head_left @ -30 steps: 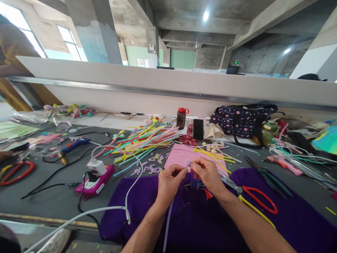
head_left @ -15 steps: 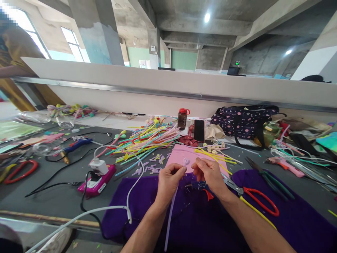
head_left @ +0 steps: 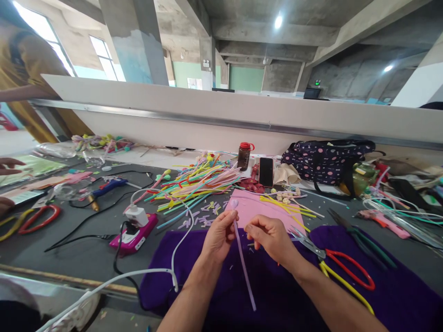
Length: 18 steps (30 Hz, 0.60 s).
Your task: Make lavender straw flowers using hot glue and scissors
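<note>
**One lilac piece in hand, headed at the top, bare below**

The dark table spans the lower frame, with a purple cloth across its lower centre and right. Judging by what lies there, work stands partway: a large bundle of coloured stems is heaped left of the upper centre, while small cut lilac pieces lie scattered below it, loose and attached to nothing. A pink sheet lies just right of them, with yellow lengths over its right part.

What appears done is on the single lilac stem at lower centre: a head sits at its upper end. The length below the hand carries nothing, so any addition there, if one belongs, is not yet made.

The left hand grips the stem just under the head, thumb against fingers. The right hand is beside it, apart from the stem, fingers curled; whether it pinches something small, I cannot tell.

The stem is thin, pale and nearly straight, slanting down and right over the cloth. Its lilac head is rounded and wider than the stem; finer detail is too small to make out.
</note>
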Each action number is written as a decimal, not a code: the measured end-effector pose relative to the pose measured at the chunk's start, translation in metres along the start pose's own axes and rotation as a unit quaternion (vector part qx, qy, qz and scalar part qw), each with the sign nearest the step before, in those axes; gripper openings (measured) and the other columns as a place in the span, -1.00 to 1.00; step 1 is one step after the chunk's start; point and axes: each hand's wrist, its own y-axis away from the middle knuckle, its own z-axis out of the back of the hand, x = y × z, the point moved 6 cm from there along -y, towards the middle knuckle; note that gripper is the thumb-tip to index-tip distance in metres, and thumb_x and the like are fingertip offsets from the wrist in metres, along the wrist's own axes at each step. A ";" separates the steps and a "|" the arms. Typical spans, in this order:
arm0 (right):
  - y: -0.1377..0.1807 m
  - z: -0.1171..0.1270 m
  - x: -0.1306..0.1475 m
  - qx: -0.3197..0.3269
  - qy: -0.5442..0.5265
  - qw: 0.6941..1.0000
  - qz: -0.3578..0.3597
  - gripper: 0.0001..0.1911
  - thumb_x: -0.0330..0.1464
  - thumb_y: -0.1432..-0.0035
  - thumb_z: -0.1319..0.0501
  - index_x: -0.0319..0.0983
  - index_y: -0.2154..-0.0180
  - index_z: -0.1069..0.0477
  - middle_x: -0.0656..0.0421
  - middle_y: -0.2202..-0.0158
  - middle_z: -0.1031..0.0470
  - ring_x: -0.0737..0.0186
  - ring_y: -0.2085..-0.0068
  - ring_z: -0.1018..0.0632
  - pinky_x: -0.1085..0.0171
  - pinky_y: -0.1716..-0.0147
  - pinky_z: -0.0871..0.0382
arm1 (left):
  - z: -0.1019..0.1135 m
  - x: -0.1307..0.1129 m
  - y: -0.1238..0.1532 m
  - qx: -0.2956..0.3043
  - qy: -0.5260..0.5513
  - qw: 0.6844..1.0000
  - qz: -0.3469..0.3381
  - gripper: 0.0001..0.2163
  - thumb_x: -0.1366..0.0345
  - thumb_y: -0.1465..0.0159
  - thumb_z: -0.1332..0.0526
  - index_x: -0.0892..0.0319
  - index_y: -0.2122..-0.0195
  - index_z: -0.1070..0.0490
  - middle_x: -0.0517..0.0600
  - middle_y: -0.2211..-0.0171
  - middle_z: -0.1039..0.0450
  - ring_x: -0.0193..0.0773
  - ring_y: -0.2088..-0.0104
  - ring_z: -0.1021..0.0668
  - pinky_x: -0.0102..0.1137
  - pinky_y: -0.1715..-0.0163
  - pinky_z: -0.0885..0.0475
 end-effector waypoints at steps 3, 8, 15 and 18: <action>-0.002 -0.003 -0.010 -0.005 0.009 1.000 -0.021 -0.83 -0.28 -0.08 -0.13 -0.24 0.44 -0.39 0.27 0.55 -0.41 0.43 0.64 -0.38 0.42 0.62 -0.23 | 0.002 0.002 0.001 -0.027 0.001 1.000 -0.006 -0.79 0.25 0.09 -0.36 0.24 0.49 -0.41 -0.12 0.55 -0.37 -0.50 0.63 -0.36 -0.59 0.69 -0.18; -0.003 -0.014 -0.019 0.020 0.004 0.999 -0.036 -0.84 -0.29 -0.07 -0.15 -0.24 0.34 -0.40 0.28 0.55 -0.40 0.41 0.65 -0.39 0.42 0.65 -0.23 | -0.003 0.007 0.001 -0.014 -0.008 1.000 -0.011 -0.81 0.27 0.10 -0.37 0.23 0.50 -0.45 -0.06 0.48 -0.44 -0.39 0.53 -0.45 -0.51 0.55 -0.31; -0.005 -0.013 -0.026 0.009 -0.044 0.997 -0.057 -0.81 -0.25 -0.09 -0.14 -0.25 0.44 -0.34 0.33 0.69 -0.30 0.44 0.71 -0.33 0.45 0.72 -0.10 | -0.013 0.006 0.006 0.052 -0.021 0.998 -0.041 -0.87 0.33 0.06 -0.35 0.26 0.53 -0.45 -0.06 0.55 -0.42 -0.39 0.53 -0.44 -0.49 0.50 -0.32; -0.004 -0.013 -0.027 0.036 -0.074 0.994 -0.078 -0.81 -0.29 -0.10 -0.11 -0.26 0.47 -0.31 0.32 0.66 -0.33 0.48 0.71 -0.33 0.49 0.75 -0.03 | -0.016 0.006 0.008 0.065 -0.023 0.997 -0.030 -0.88 0.31 0.00 -0.31 0.26 0.49 -0.45 -0.10 0.58 -0.37 -0.45 0.60 -0.37 -0.52 0.60 -0.25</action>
